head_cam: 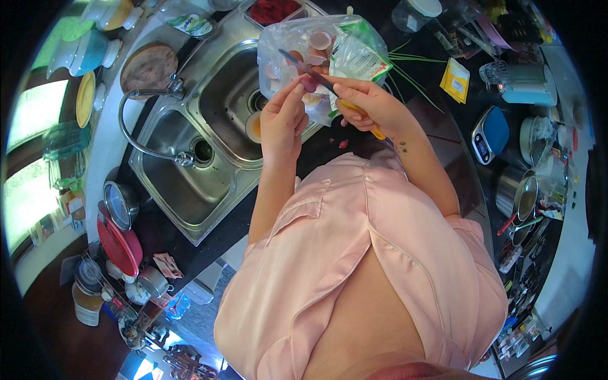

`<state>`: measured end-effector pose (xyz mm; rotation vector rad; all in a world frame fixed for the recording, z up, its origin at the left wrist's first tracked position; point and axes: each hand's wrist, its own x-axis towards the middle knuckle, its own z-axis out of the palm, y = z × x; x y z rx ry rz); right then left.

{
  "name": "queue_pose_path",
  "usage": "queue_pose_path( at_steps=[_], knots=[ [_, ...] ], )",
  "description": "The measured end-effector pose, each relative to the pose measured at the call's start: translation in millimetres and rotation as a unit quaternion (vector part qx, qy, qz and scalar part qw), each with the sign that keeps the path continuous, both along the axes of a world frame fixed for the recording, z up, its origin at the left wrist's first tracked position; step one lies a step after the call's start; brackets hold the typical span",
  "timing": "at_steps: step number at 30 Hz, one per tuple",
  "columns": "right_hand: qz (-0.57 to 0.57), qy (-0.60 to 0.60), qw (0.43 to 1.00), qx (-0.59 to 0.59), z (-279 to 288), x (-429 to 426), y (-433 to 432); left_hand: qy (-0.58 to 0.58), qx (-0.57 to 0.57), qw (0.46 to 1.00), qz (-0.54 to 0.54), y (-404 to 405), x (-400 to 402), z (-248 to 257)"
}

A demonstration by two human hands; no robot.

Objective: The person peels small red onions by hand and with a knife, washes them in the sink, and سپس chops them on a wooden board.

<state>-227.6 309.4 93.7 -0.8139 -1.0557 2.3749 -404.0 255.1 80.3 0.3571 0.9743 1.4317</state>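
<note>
My left hand (286, 114) pinches a small reddish-purple shallot or similar bulb (308, 84) between thumb and fingertips. A knife with a yellow handle (354, 107) is gripped in my right hand (375, 104); its dark blade (304, 68) crosses just above the bulb. Both hands are over the near edge of a clear plastic bag (280, 35) that holds eggshells (320, 41) and a printed green-and-white packet (358, 57). Small reddish pieces (343, 143) lie on the dark counter below my right hand.
Left of the hands is a double steel sink (190, 190) with a curved faucet (124, 126) and a small bowl (254, 127). Green stalks (418, 58), yellow packets (455, 81) and a kitchen scale (490, 135) lie to the right. A tub of red food (273, 10) stands beyond the bag.
</note>
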Motion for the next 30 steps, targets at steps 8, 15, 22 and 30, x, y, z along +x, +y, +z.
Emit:
queue_pose_path(
  at_steps=[8,15,22,30],
  knots=[
    [0.019,-0.037,0.998,0.048,6,-4,-2,0.038,-0.013,0.999,-0.004,-1,2,-1],
    [0.003,-0.039,0.999,0.036,-1,0,-1,0.021,-0.017,0.999,-0.017,-2,1,-1],
    [-0.019,-0.033,0.999,0.02,1,-8,-4,-0.021,-0.019,0.999,-0.031,-3,2,-7],
    [-0.094,-0.158,0.973,0.142,-2,-10,13,-0.11,-0.016,0.993,-0.04,-2,-8,0]
  ],
)
